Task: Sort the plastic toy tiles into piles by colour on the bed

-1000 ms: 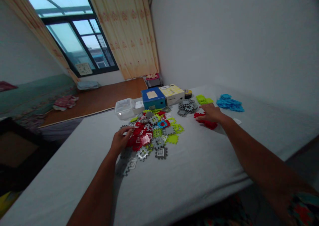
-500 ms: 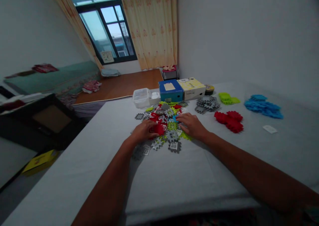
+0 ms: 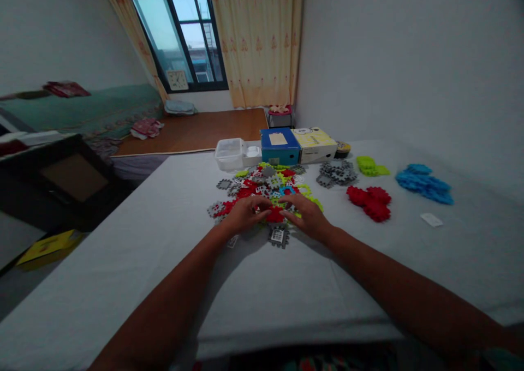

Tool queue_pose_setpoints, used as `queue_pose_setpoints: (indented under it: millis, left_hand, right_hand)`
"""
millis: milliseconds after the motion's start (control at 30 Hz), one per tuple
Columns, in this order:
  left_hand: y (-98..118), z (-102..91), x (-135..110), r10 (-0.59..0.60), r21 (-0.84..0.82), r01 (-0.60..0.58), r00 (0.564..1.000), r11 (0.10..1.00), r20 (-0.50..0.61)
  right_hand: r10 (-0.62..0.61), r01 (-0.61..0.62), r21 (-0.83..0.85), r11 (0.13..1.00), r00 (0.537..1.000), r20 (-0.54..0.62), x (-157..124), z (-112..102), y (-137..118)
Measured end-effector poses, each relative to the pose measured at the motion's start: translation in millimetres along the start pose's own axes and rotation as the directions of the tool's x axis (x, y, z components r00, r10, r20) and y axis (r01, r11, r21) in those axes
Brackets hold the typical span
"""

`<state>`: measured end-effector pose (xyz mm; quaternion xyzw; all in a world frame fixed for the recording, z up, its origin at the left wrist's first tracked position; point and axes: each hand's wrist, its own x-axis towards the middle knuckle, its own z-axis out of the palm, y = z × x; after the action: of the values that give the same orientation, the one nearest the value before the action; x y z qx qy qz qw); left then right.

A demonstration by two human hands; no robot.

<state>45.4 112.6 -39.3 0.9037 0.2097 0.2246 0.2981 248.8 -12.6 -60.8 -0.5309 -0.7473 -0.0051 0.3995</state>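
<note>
A mixed pile of red, grey, green and blue toothed plastic tiles (image 3: 266, 188) lies on the white-covered table (image 3: 286, 283). My left hand (image 3: 244, 214) rests on the near edge of the pile, fingers curled over red tiles. My right hand (image 3: 308, 215) lies beside it on the pile's right side, fingers bent down onto the tiles. A red tile (image 3: 275, 215) shows between the two hands; which hand grips it is unclear. Sorted heaps lie to the right: grey (image 3: 338, 173), green (image 3: 370, 166), red (image 3: 370, 202) and blue (image 3: 423, 182).
Behind the pile stand a clear plastic tub (image 3: 230, 154), a blue box (image 3: 280, 147) and a yellow-white box (image 3: 314, 144). A small white card (image 3: 431, 219) lies at the right. A window and curtains are at the back; a dark cabinet stands left of the table.
My right hand left the red heap and came back to the mixed pile beside my left hand. Both hands now meet over a red tile at the pile's near edge. The view swung left.
</note>
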Motion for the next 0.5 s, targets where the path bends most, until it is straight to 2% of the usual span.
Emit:
queue_pose_setpoints:
  millis: [67, 133, 200, 267, 367, 433, 500]
  left_hand:
    - [7, 5.7, 0, -0.001, -0.008, 0.001, 1.000, 1.000, 0.015]
    - [6, 6.5, 0, 0.003, -0.022, -0.003, 1.000, 1.000, 0.007]
    - [0, 2.4, 2, -0.007, -0.032, 0.006, 0.999, 0.999, -0.035]
    - [-10, -5.0, 4, -0.032, -0.015, 0.031, 0.995, 0.999, -0.098]
    - [-24, -17.1, 6, -0.045, 0.031, 0.052, 0.982, 0.998, -0.181]
    - [-33, -23.0, 6, -0.058, 0.050, 0.070, 0.975, 0.996, -0.215]
    - [-40, -26.5, 5, -0.086, 0.060, 0.103, 0.967, 0.993, -0.239]
  right_hand:
    - [-0.037, 0.036, 0.025, 0.999, 0.999, 0.025, 3, 0, -3]
    - [-0.019, 0.018, 0.033, 0.999, 0.999, 0.035, 7, -8, 4]
    - [0.097, -0.097, 0.006, 0.995, 0.995, -0.006, 9, -26, 23]
    - [0.270, -0.276, -0.049, 0.960, 0.957, -0.111, 7, -56, 53]
    - [0.477, -0.532, -0.121, 0.838, 0.823, -0.309, -10, -112, 103]
    - [0.580, -0.682, -0.153, 0.716, 0.702, -0.413, -27, -145, 131]
    - [0.651, -0.801, -0.171, 0.574, 0.573, -0.498, -47, -170, 152]
